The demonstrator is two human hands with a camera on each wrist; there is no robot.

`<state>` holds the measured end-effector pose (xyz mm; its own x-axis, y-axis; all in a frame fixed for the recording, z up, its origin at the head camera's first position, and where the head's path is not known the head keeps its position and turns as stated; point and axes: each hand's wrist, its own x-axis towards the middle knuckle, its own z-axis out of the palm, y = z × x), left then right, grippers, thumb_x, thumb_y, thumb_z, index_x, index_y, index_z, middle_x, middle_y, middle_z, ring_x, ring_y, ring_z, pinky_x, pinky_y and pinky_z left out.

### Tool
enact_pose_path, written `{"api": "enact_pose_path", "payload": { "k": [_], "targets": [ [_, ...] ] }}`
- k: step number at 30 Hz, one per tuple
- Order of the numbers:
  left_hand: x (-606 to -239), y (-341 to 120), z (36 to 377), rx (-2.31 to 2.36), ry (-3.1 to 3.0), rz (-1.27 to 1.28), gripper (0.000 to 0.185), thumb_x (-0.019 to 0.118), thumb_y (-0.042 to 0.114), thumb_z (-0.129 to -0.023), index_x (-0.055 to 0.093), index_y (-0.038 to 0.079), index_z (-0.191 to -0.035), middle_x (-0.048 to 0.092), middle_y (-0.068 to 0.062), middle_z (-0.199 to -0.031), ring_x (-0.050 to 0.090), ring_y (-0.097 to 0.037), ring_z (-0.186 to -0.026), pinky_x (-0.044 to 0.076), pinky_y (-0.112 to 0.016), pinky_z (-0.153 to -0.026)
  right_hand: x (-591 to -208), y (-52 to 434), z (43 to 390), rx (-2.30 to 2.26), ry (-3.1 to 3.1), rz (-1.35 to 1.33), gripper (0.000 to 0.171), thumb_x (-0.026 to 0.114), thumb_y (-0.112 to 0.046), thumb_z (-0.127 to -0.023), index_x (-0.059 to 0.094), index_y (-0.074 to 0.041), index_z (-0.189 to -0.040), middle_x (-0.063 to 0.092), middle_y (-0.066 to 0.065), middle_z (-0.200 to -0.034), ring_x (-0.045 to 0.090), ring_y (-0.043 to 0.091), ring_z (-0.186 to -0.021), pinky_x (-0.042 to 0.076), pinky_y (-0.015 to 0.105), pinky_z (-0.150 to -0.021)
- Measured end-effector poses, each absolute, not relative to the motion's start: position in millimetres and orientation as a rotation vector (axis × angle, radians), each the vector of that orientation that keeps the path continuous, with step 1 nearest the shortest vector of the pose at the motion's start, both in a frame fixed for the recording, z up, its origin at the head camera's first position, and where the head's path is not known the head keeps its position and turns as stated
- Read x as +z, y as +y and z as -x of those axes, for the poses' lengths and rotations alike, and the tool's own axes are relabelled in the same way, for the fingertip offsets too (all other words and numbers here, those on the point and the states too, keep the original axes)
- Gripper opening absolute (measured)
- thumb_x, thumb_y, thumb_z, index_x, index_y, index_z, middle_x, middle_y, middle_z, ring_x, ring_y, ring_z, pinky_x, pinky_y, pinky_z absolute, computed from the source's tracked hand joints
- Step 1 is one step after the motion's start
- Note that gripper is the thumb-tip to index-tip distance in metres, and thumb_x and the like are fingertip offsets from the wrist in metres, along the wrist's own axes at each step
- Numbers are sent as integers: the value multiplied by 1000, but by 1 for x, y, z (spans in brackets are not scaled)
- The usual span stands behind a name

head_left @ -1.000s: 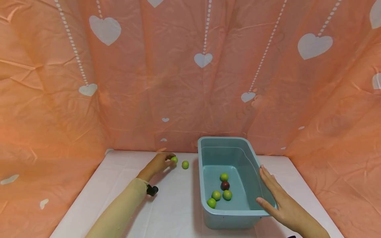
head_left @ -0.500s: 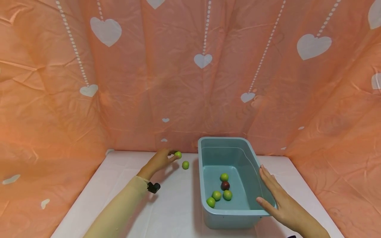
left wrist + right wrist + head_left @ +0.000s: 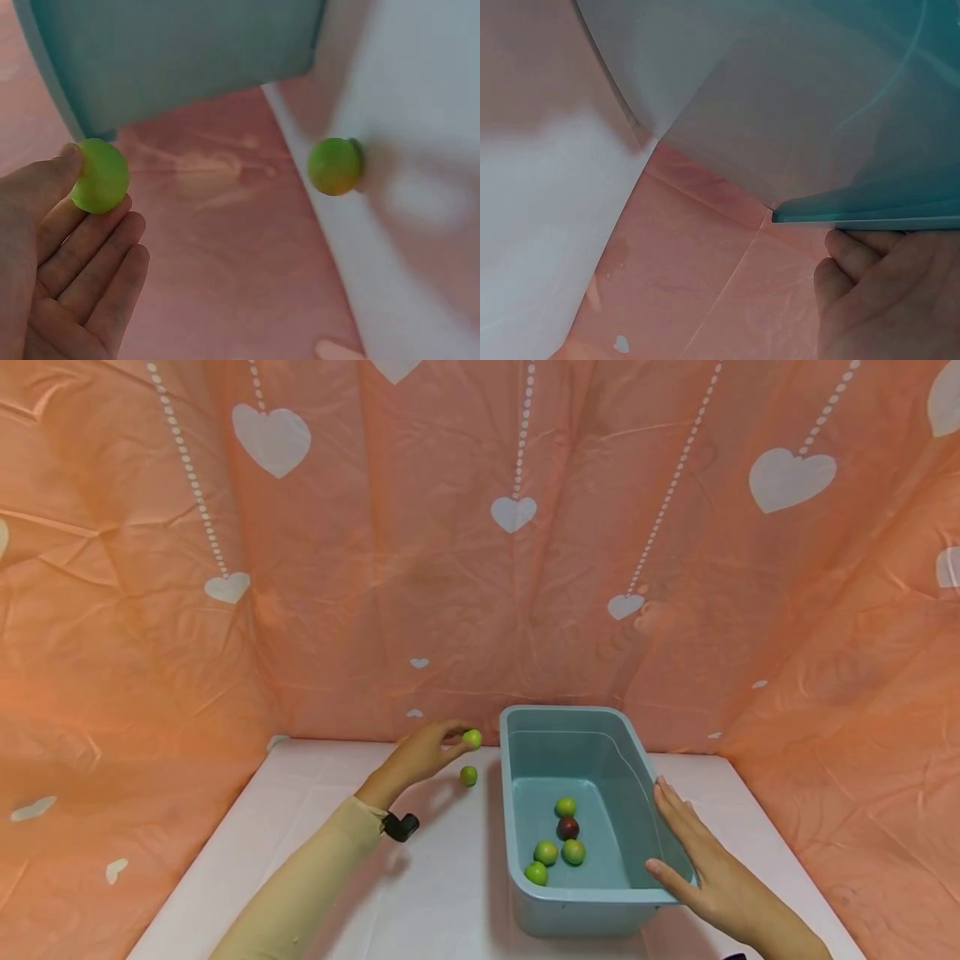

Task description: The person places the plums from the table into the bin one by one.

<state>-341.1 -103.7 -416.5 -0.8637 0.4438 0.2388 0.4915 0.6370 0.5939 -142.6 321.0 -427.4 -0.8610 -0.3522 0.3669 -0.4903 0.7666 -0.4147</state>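
My left hand (image 3: 420,757) pinches a small round green fruit (image 3: 472,739) between thumb and fingers, raised above the table at the back. In the left wrist view that fruit (image 3: 102,176) sits at the fingertips, and the other fingers extend below it. A second green fruit (image 3: 468,776) lies on the white table just below, left of a blue-green plastic tub (image 3: 581,917). Inside the tub are several green fruits (image 3: 573,852) and one dark red fruit (image 3: 567,828). My right hand (image 3: 708,877) rests on the tub's right rim near its front corner, fingers extended.
The white table (image 3: 427,877) runs back to a pink-orange cloth (image 3: 450,610) with white hearts. The cloth also hangs at both sides. The tub's raised left rim (image 3: 507,802) stands between the left hand and the fruits inside.
My left hand has lifted the green fruit off the table and carried it up and right, towards the tub. The right hand has stayed on the rim.
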Motion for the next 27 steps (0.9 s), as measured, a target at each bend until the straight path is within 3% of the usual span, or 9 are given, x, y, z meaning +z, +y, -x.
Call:
{"api": "enact_pose_path", "payload": {
  "k": [4, 11, 17, 27],
  "targets": [
    [-406, -99, 339, -1069, -2755, 837, 40, 73, 37, -104, 71, 17, -139, 69, -6, -143, 66, -33, -132, 53, -52, -110, -427, 321, 143, 746, -2701, -658, 95, 76, -28, -101, 17, -16, -174, 15, 10, -180, 8, 25, -163, 2, 2, -115],
    [-384, -84, 328, -1051, -2660, 962, 38, 76, 26, -103, 71, 14, -139, 71, -6, -139, 65, -33, -133, 52, -51, -111, -427, 321, 143, 720, -2674, -675, 96, 78, -27, -99, 18, -14, -173, 18, 14, -179, 0, 0, -159, 1, 2, -116],
    [-373, -69, 322, -1039, -2602, 1082, 41, 76, 26, -103, 70, 11, -141, 70, -7, -141, 66, -31, -131, 53, -49, -111, -428, 321, 143, 738, -2685, -670, 95, 77, -27, -100, 18, -15, -173, 16, 12, -179, 4, 13, -162, 1, 2, -116],
    [-372, -48, 321, -1028, -2567, 1194, 41, 76, 24, -103, 70, 8, -140, 72, -6, -137, 69, -27, -124, 57, -45, -106, -428, 321, 143, 744, -2683, -671, 95, 76, -27, -101, 17, -14, -174, 15, 12, -179, 1, 4, -161, 1, 2, -116]
  ]
}}
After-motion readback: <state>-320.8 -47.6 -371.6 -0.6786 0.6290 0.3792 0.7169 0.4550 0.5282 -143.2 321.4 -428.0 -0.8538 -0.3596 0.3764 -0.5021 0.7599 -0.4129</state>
